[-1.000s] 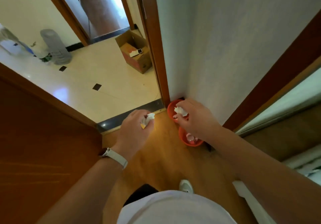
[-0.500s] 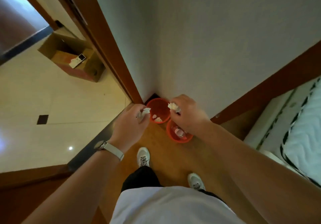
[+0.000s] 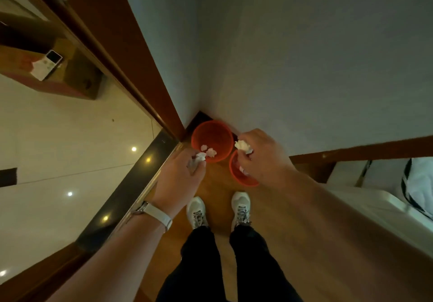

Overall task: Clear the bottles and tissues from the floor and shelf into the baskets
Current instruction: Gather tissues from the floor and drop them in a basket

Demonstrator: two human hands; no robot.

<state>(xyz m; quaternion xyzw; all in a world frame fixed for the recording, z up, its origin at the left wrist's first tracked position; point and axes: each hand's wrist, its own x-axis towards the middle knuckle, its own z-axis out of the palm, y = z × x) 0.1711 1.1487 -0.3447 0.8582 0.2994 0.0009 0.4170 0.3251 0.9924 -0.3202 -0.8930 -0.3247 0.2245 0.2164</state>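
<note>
Two orange baskets stand on the wooden floor in the wall corner. The far basket (image 3: 212, 132) holds two crumpled tissues (image 3: 208, 151). The near basket (image 3: 234, 174) is partly hidden under my right hand. My left hand (image 3: 185, 175) grips a crumpled white tissue (image 3: 200, 156) just above the far basket's front rim. My right hand (image 3: 260, 158) pinches another crumpled tissue (image 3: 242, 146) over the gap between the two baskets.
A white wall (image 3: 304, 55) rises right behind the baskets. The wooden door frame (image 3: 121, 62) and a dark threshold (image 3: 131, 189) run along the left, with tiled floor and a cardboard box (image 3: 49, 72) beyond. A bed (image 3: 398, 189) lies on the right. My feet (image 3: 218, 210) stand before the baskets.
I have stepped closer and the view has tipped further down. Both hands, still holding their tissues, now hang over the baskets, and the inside of the far basket shows.
</note>
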